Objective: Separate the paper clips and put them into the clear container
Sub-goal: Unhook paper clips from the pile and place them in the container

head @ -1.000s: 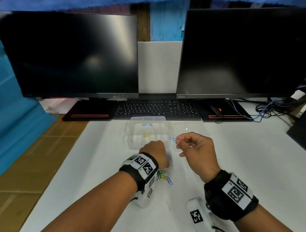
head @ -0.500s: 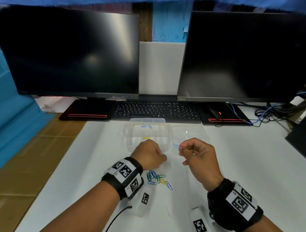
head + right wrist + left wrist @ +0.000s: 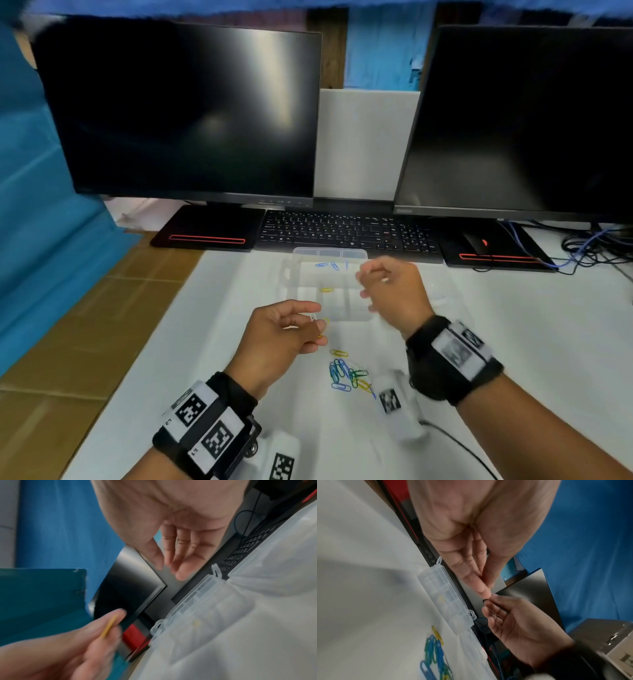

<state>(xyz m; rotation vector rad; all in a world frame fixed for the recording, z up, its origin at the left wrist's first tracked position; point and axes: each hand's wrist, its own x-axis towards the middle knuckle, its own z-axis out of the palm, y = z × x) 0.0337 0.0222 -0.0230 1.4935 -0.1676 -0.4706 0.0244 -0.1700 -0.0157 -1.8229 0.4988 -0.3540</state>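
A clear compartment container [image 3: 329,253] stands open on the white table, with three blue clips [image 3: 334,266] at its back and a yellow clip [image 3: 326,290] in the middle. My right hand [image 3: 363,278] hovers over its right side, and in the right wrist view this hand [image 3: 169,572] has straight fingers and holds nothing. My left hand [image 3: 317,323] is raised in front of the container and pinches a yellow paper clip [image 3: 109,626]. A linked pile of blue, green and yellow clips [image 3: 346,375] lies between my wrists, also in the left wrist view [image 3: 435,653].
A keyboard [image 3: 346,229] and two dark monitors [image 3: 191,113] stand just behind the container. A mouse [image 3: 474,244] and tangled cables [image 3: 589,246] are at the back right. The clear lid [image 3: 442,291] lies to the container's right. A blue partition [image 3: 41,222] is on the left.
My right hand moved forward over the container and let the blue clip go; a third blue clip now lies inside. My left hand lifted off the pile with a yellow clip.
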